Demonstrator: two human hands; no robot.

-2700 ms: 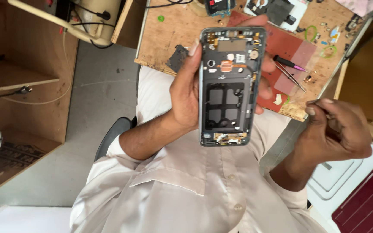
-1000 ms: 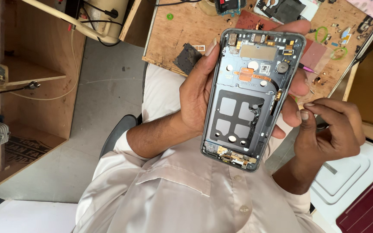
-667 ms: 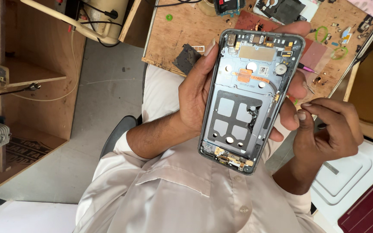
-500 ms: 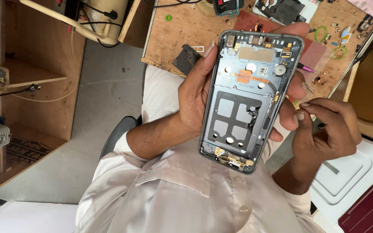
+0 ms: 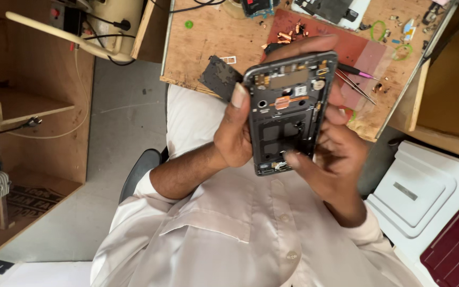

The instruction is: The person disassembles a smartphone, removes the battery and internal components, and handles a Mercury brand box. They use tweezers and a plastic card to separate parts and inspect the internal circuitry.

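Observation:
An opened phone [image 5: 288,114] with its back removed shows a dark frame, a small circuit board and a copper strip. My left hand [image 5: 234,135] grips it along its left edge, thumb up the side and fingertips curling over the top. My right hand [image 5: 341,159], slightly blurred, clasps the phone's right side, its thumb pressed on the lower end near the bottom connector. I hold the phone above my lap, in front of the wooden workbench [image 5: 197,48].
On the workbench lie a red mat [image 5: 357,48], tweezers [image 5: 354,85], small copper-coloured parts [image 5: 288,34] and a black flat part [image 5: 219,77] at the near edge. A white moulded case [image 5: 421,191] and a dark red panel [image 5: 458,250] sit at the right. Wooden shelves stand at the left.
The phone has come down and turned more upright. My right hand, held apart before with fingers pinched, has moved onto the phone's right side and lower end.

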